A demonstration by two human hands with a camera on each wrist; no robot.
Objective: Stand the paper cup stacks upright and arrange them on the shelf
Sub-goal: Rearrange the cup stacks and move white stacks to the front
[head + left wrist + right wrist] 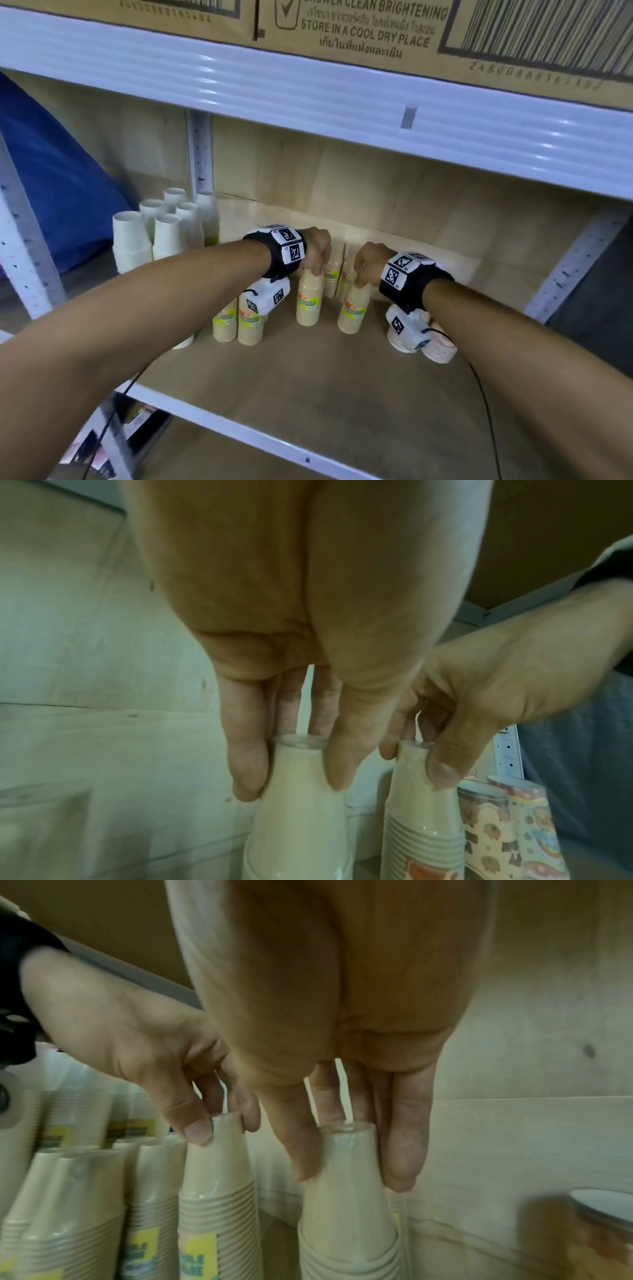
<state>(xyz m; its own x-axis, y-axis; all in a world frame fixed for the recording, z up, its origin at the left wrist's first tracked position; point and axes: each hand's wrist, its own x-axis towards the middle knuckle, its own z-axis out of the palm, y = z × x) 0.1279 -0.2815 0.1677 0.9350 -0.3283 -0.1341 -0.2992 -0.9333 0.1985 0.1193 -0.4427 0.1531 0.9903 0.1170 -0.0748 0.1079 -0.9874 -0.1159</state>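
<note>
Two beige paper cup stacks stand upright, bases up, near the back of the wooden shelf. My left hand grips the top of the left stack from above; in the left wrist view, my left hand has thumb and fingers down around the stack. My right hand grips the top of the right stack the same way, and my right hand closes round that stack in the right wrist view. Both stacks are wrapped in clear film with yellow labels.
Two more beige stacks stand left of my left hand and others behind. White cup stacks stand at the far left by a post. Patterned stacks sit under my right wrist. An upper shelf beam runs overhead.
</note>
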